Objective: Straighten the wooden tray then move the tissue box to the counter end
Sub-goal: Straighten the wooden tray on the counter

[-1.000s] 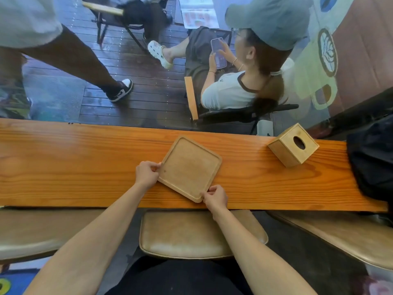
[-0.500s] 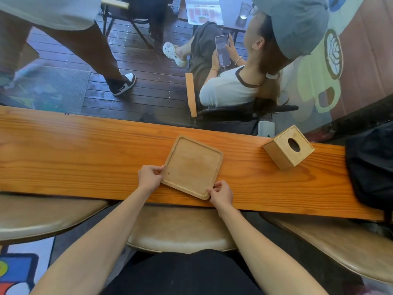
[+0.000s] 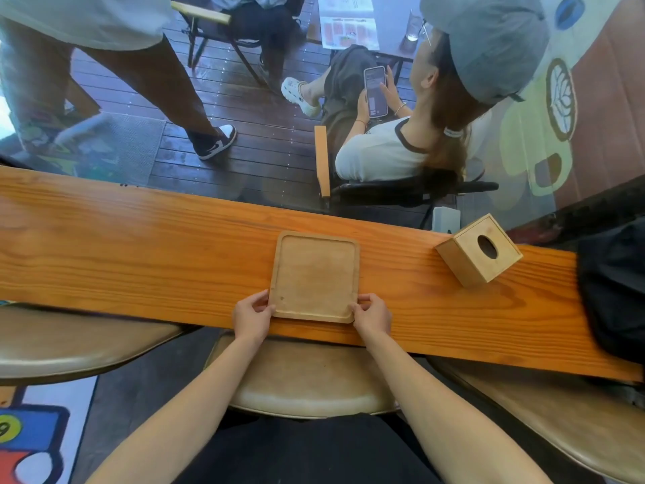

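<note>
Head view: a long, narrow orange-brown plank table (image 3: 139, 246) with strong grain runs across the middle from 9 o'clock down to about 4 o'clock. On it, near the centre, lies a pale square wooden tray (image 3: 315, 275) with rounded corners and a low raised rim, flat, its sides lined up nearly square with the table's edges and its near edge close to the table's near edge.

The left hand (image 3: 252, 317) grips the tray's near left corner, at about 7 o'clock of the tray, thumb on top of the rim and fingers curled against the side. The right hand (image 3: 372, 315) holds the near right corner, at about 5 o'clock of the tray, in the same way, thumb on the rim and fingers bent round the edge. Both hands are partly closed on the tray, and both bare forearms reach up from the bottom of the picture.

At 3 o'clock of the tray, well apart from it, a light wooden cube tissue box (image 3: 479, 250) with an oval hole in its top stands on the table, turned at an angle to the table's edges, near the far edge. Beyond it at 3 o'clock a dark bag (image 3: 614, 288) rests on the table's end. A tan padded stool seat (image 3: 307, 382) sits below the table at 6 o'clock.
</note>
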